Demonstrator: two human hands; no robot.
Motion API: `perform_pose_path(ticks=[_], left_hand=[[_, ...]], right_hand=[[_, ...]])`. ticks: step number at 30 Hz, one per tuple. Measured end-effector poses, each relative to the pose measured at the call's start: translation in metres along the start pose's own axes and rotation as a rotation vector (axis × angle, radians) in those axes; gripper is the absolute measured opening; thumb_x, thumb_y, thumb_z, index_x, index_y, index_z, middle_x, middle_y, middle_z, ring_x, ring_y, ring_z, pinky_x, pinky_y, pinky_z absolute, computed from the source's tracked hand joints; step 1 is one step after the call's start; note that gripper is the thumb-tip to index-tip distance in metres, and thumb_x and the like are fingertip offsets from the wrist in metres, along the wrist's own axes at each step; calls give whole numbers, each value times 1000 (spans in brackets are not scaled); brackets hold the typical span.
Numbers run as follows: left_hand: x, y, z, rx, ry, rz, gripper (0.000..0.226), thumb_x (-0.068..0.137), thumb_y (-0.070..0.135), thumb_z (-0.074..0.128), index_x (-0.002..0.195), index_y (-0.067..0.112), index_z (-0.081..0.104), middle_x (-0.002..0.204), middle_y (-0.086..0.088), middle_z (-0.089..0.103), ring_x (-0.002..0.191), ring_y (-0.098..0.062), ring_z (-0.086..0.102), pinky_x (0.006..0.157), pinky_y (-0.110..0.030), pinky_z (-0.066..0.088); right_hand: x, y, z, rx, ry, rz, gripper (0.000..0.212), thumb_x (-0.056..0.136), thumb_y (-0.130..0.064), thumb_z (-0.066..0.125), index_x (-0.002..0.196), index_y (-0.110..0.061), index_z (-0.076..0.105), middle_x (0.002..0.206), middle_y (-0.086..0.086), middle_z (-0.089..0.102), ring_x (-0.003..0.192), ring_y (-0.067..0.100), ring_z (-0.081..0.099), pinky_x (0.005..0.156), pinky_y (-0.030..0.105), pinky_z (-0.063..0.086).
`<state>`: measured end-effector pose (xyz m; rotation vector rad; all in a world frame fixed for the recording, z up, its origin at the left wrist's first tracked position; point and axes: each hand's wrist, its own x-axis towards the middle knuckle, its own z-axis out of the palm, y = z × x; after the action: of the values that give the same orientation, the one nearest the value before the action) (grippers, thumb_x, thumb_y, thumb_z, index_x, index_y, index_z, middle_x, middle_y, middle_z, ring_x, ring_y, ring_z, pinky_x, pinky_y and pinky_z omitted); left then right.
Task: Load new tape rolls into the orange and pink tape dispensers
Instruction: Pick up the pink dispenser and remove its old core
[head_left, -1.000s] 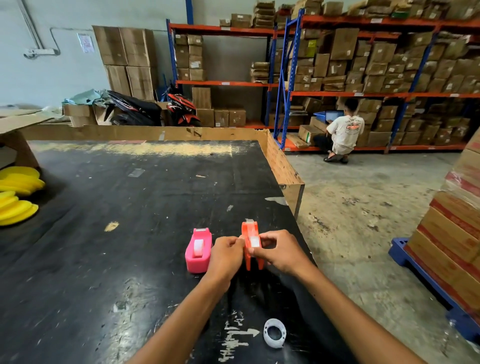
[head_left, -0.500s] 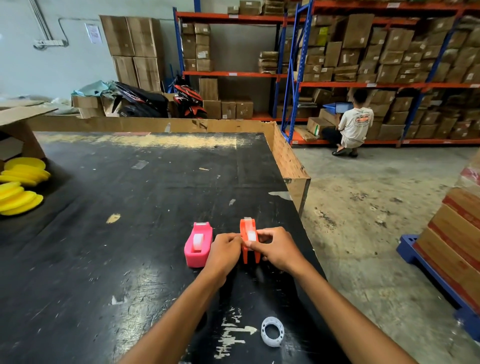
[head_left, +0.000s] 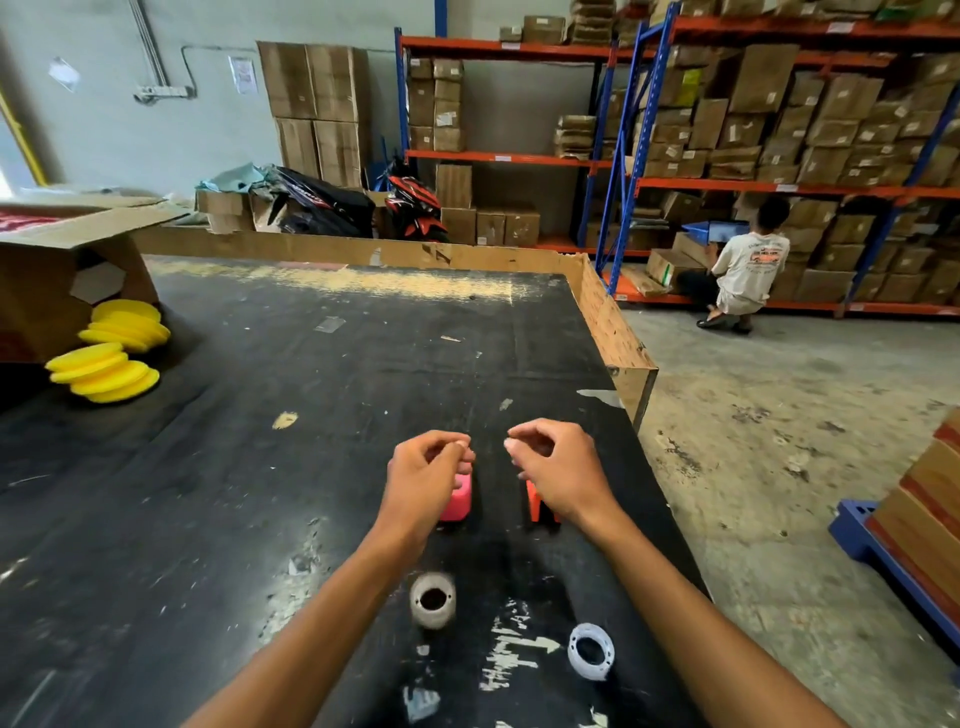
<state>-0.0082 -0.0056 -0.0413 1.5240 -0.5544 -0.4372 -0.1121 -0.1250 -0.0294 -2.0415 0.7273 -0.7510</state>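
The pink tape dispenser and the orange tape dispenser stand side by side on the black table, each partly hidden by a hand. My left hand hovers over the pink one and my right hand over the orange one. Both hands have loosely curled fingers and nothing visible in them. Nearer to me lie a blurred whitish tape ring between my forearms and a white ring by my right forearm.
Yellow round pads are piled at the left by an open cardboard box. A cardboard rim lines the table's right edge. A person crouches at the shelves; boxes on a blue pallet stand to the right.
Both hands have let go of the orange dispenser, risen and moved apart. The view has tilted down, and the blurred whitish ring has come into view.
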Motion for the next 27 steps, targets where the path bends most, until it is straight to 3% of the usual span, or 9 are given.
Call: perform_pose_path(ticks=[3,6,8,10,13,16,19,23,27], left_hand=[[9,-14,-32,113,69,-20,23,85,4,55,79,19,72,80,-1,71,76,-15,61,73,-31,50],[13,-33,-50,255,-116,-81,26,73,17,58,87,30,77,90,6,77,82,-10,64,89,-41,52],[11,-43,-54,277,-264,-47,37,65,24,61,88,50,73,95,16,77,92,-5,69,97,-37,52],[11,-49,-56,288,-319,12,44,63,28,67,100,51,69,105,16,75,103,-4,68,100,-34,49],[17,-56,-58,353,-315,85,58,61,34,80,117,32,66,108,10,74,102,-3,67,96,-28,51],[17,-53,-55,459,-303,147,68,58,44,84,121,26,64,105,11,73,96,0,66,84,-15,48],[19,-51,-52,535,-242,197,65,53,58,75,112,31,68,97,9,77,89,-3,69,80,-27,52],[23,-49,-56,651,-229,230,62,53,68,70,106,35,68,87,8,77,81,-6,70,75,-35,54],[26,-48,-57,717,-245,248,58,55,68,70,101,34,68,83,8,76,77,-10,69,72,-37,54]], right_hand=[[3,-13,32,-120,-216,-49,25,81,-17,69,105,-10,73,87,4,72,82,16,66,82,34,55],[9,-18,52,-327,-342,-88,21,80,-19,65,97,-10,74,80,10,68,77,26,62,72,36,52],[12,-21,57,-422,-387,-68,21,77,-21,62,92,-12,73,72,6,60,71,24,57,63,33,44],[15,-23,58,-457,-407,-48,21,74,-23,63,90,-14,73,71,5,60,71,24,59,63,34,43],[22,-28,59,-533,-410,-51,17,71,-22,67,88,-18,72,80,8,70,76,26,64,65,34,45],[30,-35,61,-651,-445,-60,17,73,-20,70,86,-10,70,91,12,71,85,30,65,67,33,46],[36,-45,63,-732,-533,-35,15,75,-17,69,81,-4,64,86,14,66,80,30,62,59,32,43],[41,-55,64,-780,-614,16,13,75,-17,71,73,-12,60,69,4,51,72,26,53,51,27,35],[39,-52,64,-776,-602,-27,32,76,-11,67,55,-17,43,62,1,47,68,26,52,47,28,33]])
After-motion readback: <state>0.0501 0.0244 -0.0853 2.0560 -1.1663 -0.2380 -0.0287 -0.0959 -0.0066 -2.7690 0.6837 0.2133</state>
